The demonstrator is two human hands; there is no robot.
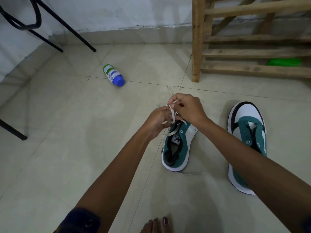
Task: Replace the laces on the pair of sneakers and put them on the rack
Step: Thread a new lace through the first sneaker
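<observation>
Sneaker (179, 145) lace (172, 115) pinched (fingers curled) between both hands (158, 120) (188, 108), arms outstretched

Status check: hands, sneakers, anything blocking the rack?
Both hands, left hand and right hand, pinch the white lace over the near sneaker. Second sneaker unlaced. Rack unobstructed.

Two sneakers on floor (84, 148): near sneaker (178, 148) centre, second sneaker (247, 132) to its right, apart. Both hands over near sneaker's front, left hand (157, 120) beside right hand (188, 108), lace (172, 115) between them. Rack (235, 47) behind, far right. Bottle (113, 75) lying on floor, left of rack. Chair legs (55, 22) far left.
</observation>
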